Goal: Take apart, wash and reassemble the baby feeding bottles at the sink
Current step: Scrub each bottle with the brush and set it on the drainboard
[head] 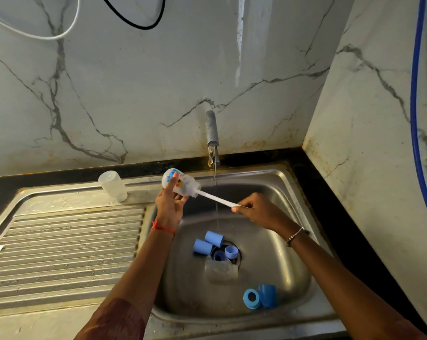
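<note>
— Bottles first: clear bottle (pixel 113 185)?
— Far left, mouth down on sink (pixel 288 190) ledge; draining, I judge.
— And left grip (pixel 169 204)?
— Closed round printed bottle (pixel 180 182), tilted above basin, mouth down-right so brush (pixel 217 198) enters and water runs out.
— And right grip (pixel 256 212)?
— Pinching handle's end, for reach; head inside bottle.
— Then tap (pixel 212 133)?
— Running thinly, handy for rinsing.
— Basin floor?
— By drain, blue caps (pixel 208 242) and third bottle (pixel 221 271), lying flat; nearer right, ring (pixel 251 298) beside another cap. Apparently awaiting wash.
</note>
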